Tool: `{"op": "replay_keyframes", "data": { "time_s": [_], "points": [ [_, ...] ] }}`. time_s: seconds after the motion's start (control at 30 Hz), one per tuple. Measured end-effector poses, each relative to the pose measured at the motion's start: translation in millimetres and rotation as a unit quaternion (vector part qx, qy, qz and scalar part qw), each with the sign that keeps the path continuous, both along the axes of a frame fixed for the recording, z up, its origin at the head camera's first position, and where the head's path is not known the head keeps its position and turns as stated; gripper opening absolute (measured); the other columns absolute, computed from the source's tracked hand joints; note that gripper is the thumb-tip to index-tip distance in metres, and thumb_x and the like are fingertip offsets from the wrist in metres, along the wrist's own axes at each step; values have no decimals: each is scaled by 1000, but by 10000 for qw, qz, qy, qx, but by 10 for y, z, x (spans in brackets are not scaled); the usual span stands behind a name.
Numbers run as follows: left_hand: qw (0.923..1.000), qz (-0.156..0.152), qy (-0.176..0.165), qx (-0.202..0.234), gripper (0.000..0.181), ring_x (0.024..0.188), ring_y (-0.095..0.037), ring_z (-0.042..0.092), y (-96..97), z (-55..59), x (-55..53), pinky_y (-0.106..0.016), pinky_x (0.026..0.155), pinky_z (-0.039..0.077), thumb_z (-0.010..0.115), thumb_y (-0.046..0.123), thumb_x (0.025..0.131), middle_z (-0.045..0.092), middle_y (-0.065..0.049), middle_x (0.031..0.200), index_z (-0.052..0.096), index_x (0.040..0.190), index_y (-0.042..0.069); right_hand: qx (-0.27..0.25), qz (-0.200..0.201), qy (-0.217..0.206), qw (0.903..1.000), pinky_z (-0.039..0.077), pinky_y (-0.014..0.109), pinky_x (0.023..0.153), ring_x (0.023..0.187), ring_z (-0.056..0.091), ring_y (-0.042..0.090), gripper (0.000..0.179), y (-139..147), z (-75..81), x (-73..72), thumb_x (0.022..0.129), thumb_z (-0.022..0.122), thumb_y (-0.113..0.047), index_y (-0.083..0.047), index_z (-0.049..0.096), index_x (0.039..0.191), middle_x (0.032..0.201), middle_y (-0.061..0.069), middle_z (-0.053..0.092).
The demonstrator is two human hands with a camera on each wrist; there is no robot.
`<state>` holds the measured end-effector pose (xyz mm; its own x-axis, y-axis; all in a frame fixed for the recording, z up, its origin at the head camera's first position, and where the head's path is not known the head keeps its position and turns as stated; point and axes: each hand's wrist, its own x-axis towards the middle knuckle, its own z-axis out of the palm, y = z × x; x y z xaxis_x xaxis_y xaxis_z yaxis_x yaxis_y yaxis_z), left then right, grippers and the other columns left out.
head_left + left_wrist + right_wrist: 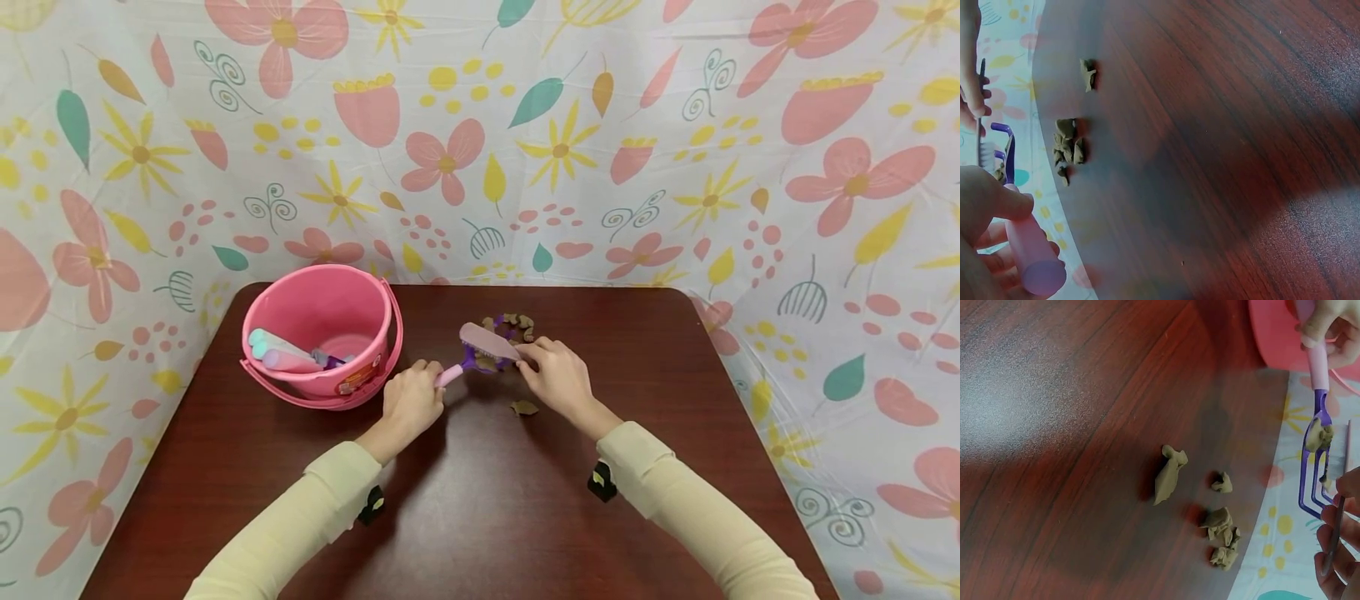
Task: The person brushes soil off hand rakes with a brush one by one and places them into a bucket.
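My left hand (412,398) grips the pink handle of a small hand rake (1320,400) with purple prongs. Brown clay-like clumps (1316,436) cling to its prongs. With my right hand (557,375) I pinch a flat brush (487,340) by one end; its back is pinkish and its pale bristles face the prongs. In the head view the brush overlaps the rake and partly hides it. Below the tools lie several loose brown pieces (1067,140) on the dark table (480,500), and a separate flat piece (523,407) sits nearer me.
A pink bucket (262,312) stands at the back left, beside my left hand, its handle folded down. Inside lean tools with mint and pink handles (281,354). A flowered cloth (480,167) hangs behind the table's far edge.
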<state>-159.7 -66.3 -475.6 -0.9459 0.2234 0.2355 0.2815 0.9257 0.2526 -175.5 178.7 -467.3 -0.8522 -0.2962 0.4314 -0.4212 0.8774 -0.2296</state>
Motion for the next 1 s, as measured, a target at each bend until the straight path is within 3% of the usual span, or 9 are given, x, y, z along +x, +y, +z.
{"op": "replay_keyframes", "data": {
  "time_s": [0.43,1.0],
  "points": [
    [9998,157,-90,-45,20,64,-28,61,-70,-37,-51,-41,51,47,71,21,74,57,-2,76,65,91,15,186,136,-428,9988,37,25,45,63,51,14,23,71,-27,49,82,67,-23,-19,71,105,82,-1,61],
    [9995,295,-66,-14,20,65,-29,62,-80,-60,-80,-41,50,47,71,21,73,58,-3,78,65,92,15,156,224,-146,9995,40,27,46,64,53,15,22,241,-110,143,81,69,-21,-17,71,103,80,1,62]
  ]
}}
